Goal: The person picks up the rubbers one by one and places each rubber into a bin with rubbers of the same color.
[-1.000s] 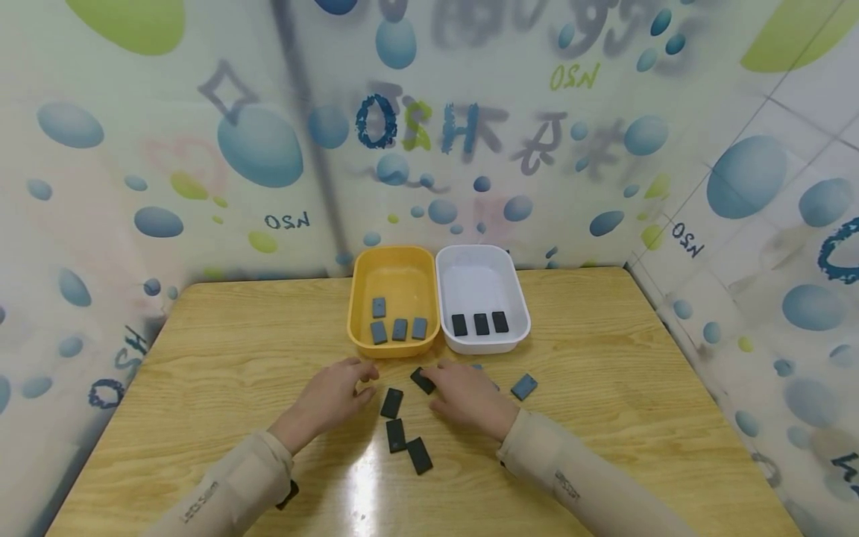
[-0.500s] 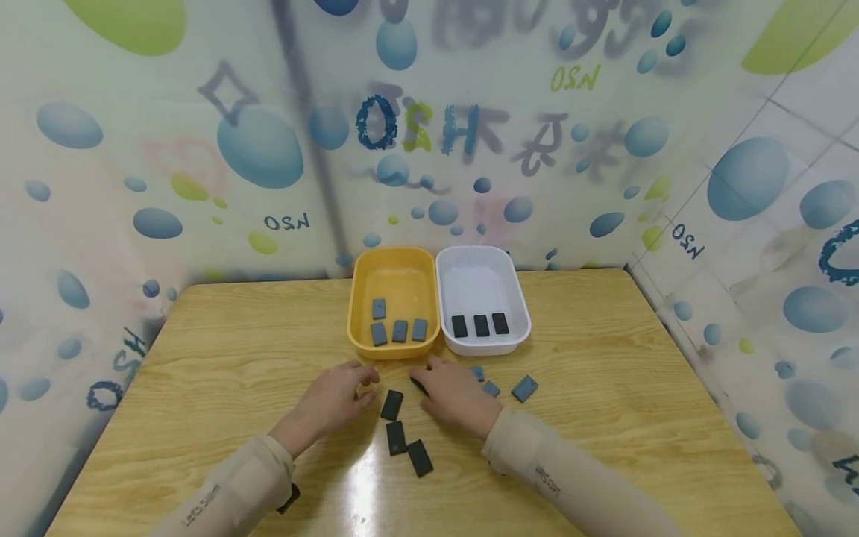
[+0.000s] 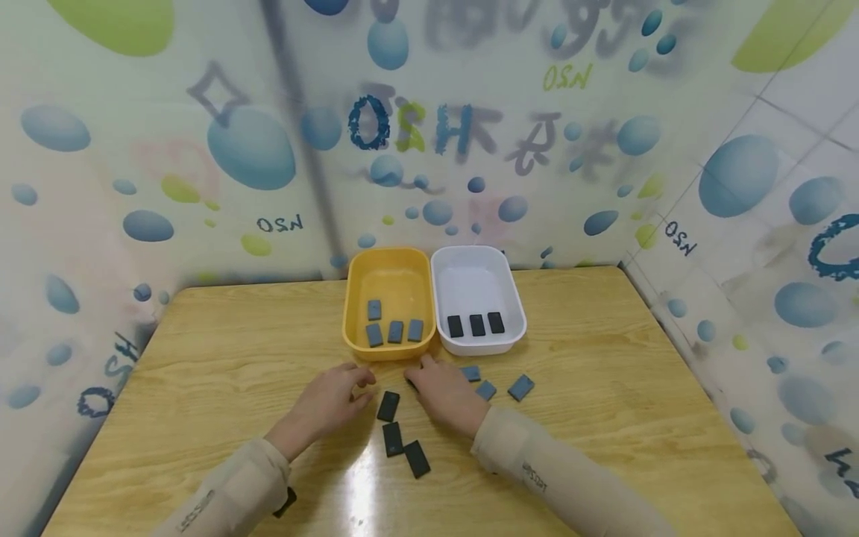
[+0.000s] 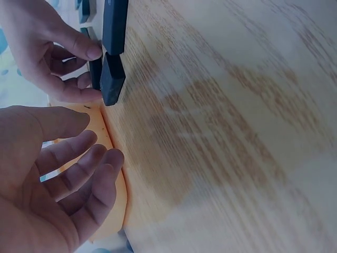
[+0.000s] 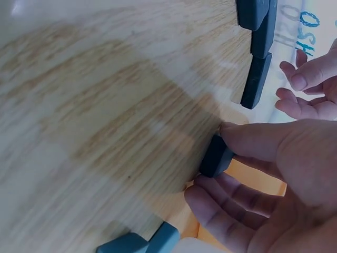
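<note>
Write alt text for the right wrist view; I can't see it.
The right hand pinches a black block at a wooden table. Three other black blocks lie near the top, two blue blocks at the bottom; the empty left hand is at the right edge.

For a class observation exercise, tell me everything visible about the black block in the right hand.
The black block is small, rectangular and flat-faced, perhaps plastic. The right hand grips it by opposite edges, hiding most of it in the head view. It sits just in front of the yellow tub; contact with the tabletop is unclear.
</note>
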{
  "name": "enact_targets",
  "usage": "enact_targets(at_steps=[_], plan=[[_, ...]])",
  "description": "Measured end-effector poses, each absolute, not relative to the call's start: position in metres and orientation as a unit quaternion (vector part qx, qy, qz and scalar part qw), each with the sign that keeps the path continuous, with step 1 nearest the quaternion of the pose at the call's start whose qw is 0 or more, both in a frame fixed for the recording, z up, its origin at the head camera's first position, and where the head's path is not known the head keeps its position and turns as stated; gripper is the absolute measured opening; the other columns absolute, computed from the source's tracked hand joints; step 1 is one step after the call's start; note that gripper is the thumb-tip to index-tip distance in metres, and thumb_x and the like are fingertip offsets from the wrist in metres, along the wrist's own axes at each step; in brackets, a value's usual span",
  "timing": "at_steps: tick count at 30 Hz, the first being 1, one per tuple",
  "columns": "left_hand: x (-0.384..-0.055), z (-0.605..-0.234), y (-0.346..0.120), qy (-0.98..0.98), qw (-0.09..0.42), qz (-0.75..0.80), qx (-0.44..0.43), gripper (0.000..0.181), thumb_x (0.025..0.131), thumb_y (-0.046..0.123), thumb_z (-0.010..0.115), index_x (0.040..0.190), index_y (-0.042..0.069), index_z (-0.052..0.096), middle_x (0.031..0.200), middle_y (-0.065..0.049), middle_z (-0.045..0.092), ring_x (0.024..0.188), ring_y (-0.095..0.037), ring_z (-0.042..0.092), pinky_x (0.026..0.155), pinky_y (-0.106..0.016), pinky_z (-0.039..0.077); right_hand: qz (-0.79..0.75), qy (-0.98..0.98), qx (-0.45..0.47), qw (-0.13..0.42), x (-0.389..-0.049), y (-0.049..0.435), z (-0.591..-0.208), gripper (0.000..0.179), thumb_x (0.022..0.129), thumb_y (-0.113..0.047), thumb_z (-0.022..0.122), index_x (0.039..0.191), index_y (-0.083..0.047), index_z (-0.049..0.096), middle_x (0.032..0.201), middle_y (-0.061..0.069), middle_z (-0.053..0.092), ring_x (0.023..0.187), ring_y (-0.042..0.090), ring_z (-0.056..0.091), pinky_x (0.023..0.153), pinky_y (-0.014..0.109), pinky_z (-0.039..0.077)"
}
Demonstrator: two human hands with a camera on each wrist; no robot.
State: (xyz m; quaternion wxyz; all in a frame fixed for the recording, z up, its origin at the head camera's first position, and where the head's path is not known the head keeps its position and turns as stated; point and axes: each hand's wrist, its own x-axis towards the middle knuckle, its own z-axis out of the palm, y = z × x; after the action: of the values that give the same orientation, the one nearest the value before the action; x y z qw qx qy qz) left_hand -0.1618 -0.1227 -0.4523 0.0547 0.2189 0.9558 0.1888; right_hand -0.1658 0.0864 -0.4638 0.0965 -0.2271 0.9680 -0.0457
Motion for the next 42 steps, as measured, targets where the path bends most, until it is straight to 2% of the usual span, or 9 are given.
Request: enact_targets(at_steps=[7,19,25,34,42], plan=[[-0.163,-0.452,-0.123,0.955,0.061,0.188,0.222,0.020,0.086,0.019,0.072,0.105,0.013,0.070,0.100,-0.003,0.069,0.087,-0.019,0.066,0.076,-0.038,0.054,-0.044,0.969,-0.226,0.090,-0.164,0.090,-0.464,0.023,0.099,-0.017,0.053,0.120,-0.021,0.063,0.107,0.005,0.060,0.088,0.018,0.059,0.072,0.032,0.052],[-0.165,-0.452,-0.122,0.954,0.069,0.187,0.223,0.020,0.087,0.019,0.071,0.106,0.013,0.070,0.101,-0.003,0.069,0.089,-0.019,0.066,0.077,-0.038,0.055,-0.053,0.970,-0.219,0.092,-0.154,0.108,-0.443,0.025,0.092,-0.015,0.061,0.115,-0.022,0.062,0.100,0.003,0.060,0.081,0.016,0.056,0.065,0.031,0.049],[-0.165,-0.450,-0.122,0.953,0.065,0.186,0.231,0.020,0.087,0.018,0.071,0.107,0.012,0.070,0.100,-0.004,0.069,0.088,-0.020,0.066,0.076,-0.038,0.054,-0.061,0.969,-0.229,0.074,-0.149,0.121,-0.436,0.026,0.092,-0.016,0.063,0.117,-0.022,0.063,0.099,0.002,0.063,0.081,0.016,0.059,0.067,0.030,0.050],[-0.167,-0.452,-0.121,0.952,0.070,0.180,0.236,0.020,0.087,0.020,0.070,0.106,0.014,0.069,0.099,-0.002,0.068,0.087,-0.017,0.064,0.075,-0.037,0.054,-0.060,0.971,-0.209,0.101,-0.146,0.134,-0.422,0.034,0.091,-0.021,0.065,0.125,-0.022,0.061,0.104,0.004,0.063,0.079,0.014,0.056,0.064,0.028,0.049],[-0.166,-0.455,-0.118,0.952,0.073,0.183,0.235,0.019,0.087,0.020,0.071,0.105,0.015,0.070,0.099,-0.002,0.069,0.086,-0.017,0.065,0.075,-0.037,0.054,-0.073,0.969,-0.227,0.059,-0.144,0.148,-0.413,0.029,0.089,-0.017,0.067,0.118,-0.019,0.062,0.100,0.001,0.064,0.078,0.013,0.056,0.066,0.028,0.050]])
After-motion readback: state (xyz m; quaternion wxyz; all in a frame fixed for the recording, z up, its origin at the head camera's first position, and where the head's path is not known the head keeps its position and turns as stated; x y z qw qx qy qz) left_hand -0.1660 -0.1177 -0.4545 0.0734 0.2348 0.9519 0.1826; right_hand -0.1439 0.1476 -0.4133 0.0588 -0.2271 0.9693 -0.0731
